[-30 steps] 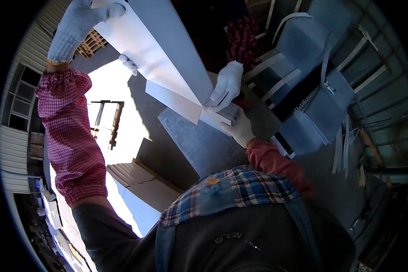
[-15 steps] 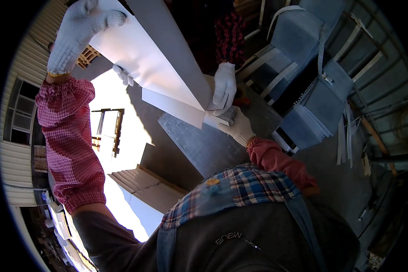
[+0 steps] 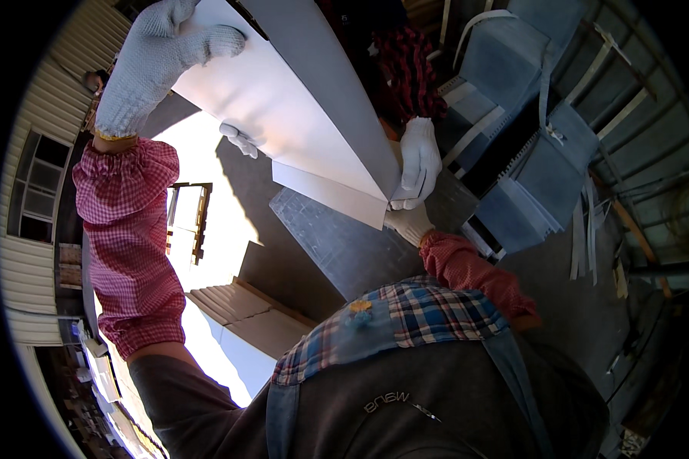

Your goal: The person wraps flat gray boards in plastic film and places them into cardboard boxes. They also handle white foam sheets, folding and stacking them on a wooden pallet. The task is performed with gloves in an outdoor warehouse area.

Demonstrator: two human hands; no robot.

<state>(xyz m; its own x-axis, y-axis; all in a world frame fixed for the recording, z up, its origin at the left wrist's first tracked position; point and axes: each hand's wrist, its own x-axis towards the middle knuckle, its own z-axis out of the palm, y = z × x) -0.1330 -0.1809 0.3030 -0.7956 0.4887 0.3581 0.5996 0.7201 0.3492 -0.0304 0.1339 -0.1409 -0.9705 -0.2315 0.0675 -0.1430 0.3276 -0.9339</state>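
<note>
"Where is the white folded panel [image 3: 283,99]?"

"Up in front of the wearer, slanting from the upper left down to the middle. A narrow flap [image 3: 325,195] bends out along its lower edge."

"What is the left hand [image 3: 157,65] doing?"

"It wears a white knit glove and has its fingers closed on the panel's upper-left edge, the thumb lying across the bright face. A pink gingham sleeve [image 3: 126,245] covers the forearm behind it."

"And the right hand [image 3: 407,223]?"

"Gloved too, just below the panel's lower corner. Its fingertips are hidden there, so I cannot tell whether they are open or gripping anything."

"Whose are the other gloves?"

"A co-worker's, facing the wearer. One gloved hand [image 3: 419,162] presses its fingers to the panel's lower corner, just above the wearer's right hand; the tips of another glove [image 3: 239,141] show at the long left edge."

"What lies beneath?"

"A grey counter [image 3: 314,237]. The panel's lower end overlaps it in this view, but I cannot tell whether they touch."

"And off to the right?"

"Blue-grey sheets [image 3: 513,218], some with toothed edges, with pale thin strips [image 3: 582,237] hanging beside them."
</note>
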